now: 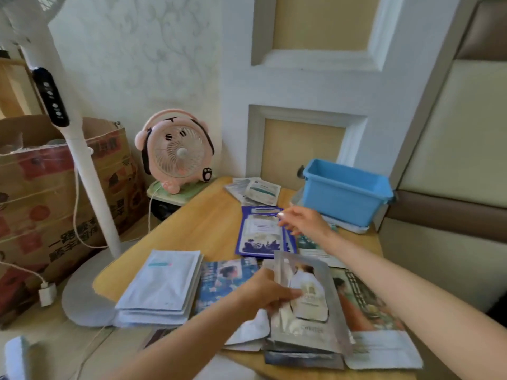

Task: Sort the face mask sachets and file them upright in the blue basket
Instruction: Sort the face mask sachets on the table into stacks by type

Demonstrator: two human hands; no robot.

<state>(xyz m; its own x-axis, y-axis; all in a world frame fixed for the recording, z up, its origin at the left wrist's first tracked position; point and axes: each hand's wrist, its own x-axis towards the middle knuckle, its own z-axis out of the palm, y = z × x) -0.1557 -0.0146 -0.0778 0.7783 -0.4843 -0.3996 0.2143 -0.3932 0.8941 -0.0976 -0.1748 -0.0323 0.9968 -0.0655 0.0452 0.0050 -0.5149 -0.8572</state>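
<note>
Left hand: the left hand (pixel 270 293) grips the silver sachet (pixel 304 303) by its left edge, thumb on its face, lifted at the top of the silver pile (pixel 304 349) at the near edge of the table (pixel 211 229).
Right hand: the right hand (pixel 304 223) reaches forward over the dark blue pile (pixel 260 234), fingers loosely spread and holding nothing.
Basket: the blue basket (pixel 348 190) stands at the far right corner of the table, open side up; its inside is hidden from here.
Key relation: the basket lies ahead and to the right of both hands; the right hand is much nearer, just short of the basket's near left wall, while the left hand and its sachet are well back.
Long axis: the held sachet runs roughly away from the person, tilted up but not yet upright; the basket's long side runs left to right, angled back.
Count, piles: six groups can be seen, namely the white stack (pixel 162 286), the light blue pictured sachets (pixel 222 281), the dark blue pile, the silver pile, the pale pile at the far edge (pixel 255 190), and the green-toned ones (pixel 370 311) under the right forearm.
Count, sachets per pile: cannot tell, as edges overlap and blur.
Judgement: sorting looks largely done; filing not yet begun.
</note>
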